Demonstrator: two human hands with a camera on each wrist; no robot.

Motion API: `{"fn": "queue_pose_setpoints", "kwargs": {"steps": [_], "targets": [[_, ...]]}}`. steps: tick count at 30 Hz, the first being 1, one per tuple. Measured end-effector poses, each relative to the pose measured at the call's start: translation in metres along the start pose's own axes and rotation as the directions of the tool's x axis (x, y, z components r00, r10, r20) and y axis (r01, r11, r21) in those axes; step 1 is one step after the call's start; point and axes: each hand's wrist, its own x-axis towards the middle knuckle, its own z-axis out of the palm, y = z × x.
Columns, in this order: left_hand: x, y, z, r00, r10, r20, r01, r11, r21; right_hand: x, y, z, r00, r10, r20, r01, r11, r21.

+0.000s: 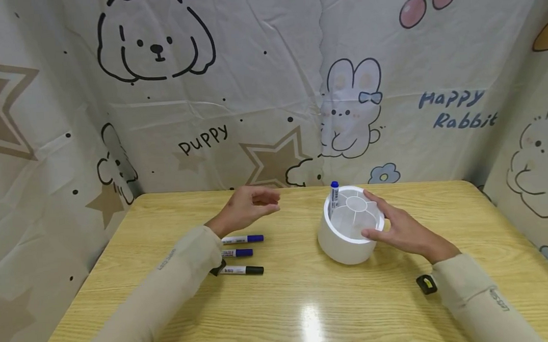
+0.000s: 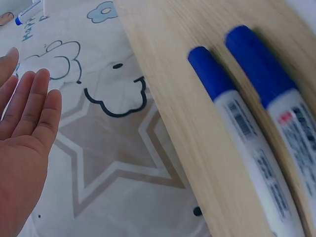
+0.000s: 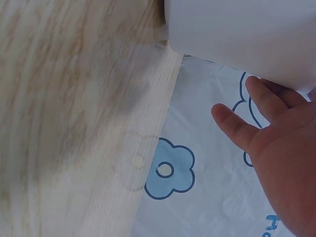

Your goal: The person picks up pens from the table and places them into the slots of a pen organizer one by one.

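A: Left hand point(image 1: 248, 209)?
B: Hovers above the table point(image 1: 280, 303), left of centre, fingers loosely curled, holds nothing. In the left wrist view the palm point(image 2: 22, 148) shows fingers straight and side by side, nothing in them.

A: Right hand point(image 1: 402, 229)?
B: On the white round holder point(image 1: 350, 229), right of centre. Fingers spread along its right rim and wall, thumb at the near rim. Relaxed touch, not a tight grip. The right wrist view shows the fingers point(image 3: 256, 113) straight against the white wall point(image 3: 242, 34).

A: Holder contents?
B: It is divided into compartments round a small centre ring. One blue-capped marker point(image 1: 334, 198) stands upright in a far-left compartment, cap up. The other compartments look bare from here.

A: Loose markers?
B: Three lie on the table near the left forearm, in a row from far to near, caps pointing right: a blue one point(image 1: 242, 239), a second blue one point(image 1: 237, 252), then a black one point(image 1: 241, 270). Well apart from the holder. The left wrist view shows the two blue ones point(image 2: 232, 128) side by side, close but blurred.

A: Anything else?
B: A small black and yellow clip-like thing point(image 1: 427, 284) lies just beside the right sleeve; cannot tell what it is. Cartoon cloth point(image 1: 270, 89) with a puppy and rabbits hangs behind.
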Motion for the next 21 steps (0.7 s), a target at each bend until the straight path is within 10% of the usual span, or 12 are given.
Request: {"fn": "queue_pose_setpoints", "kwargs": {"steps": [21], "targets": [[-0.041, -0.03, -0.031, 0.996, -0.084, -0.024, 0.086, 0.994, 0.063, -0.001, 0.0, 0.0, 1.0, -0.027, -0.014, 0.027, 1.0, 0.001]]}}
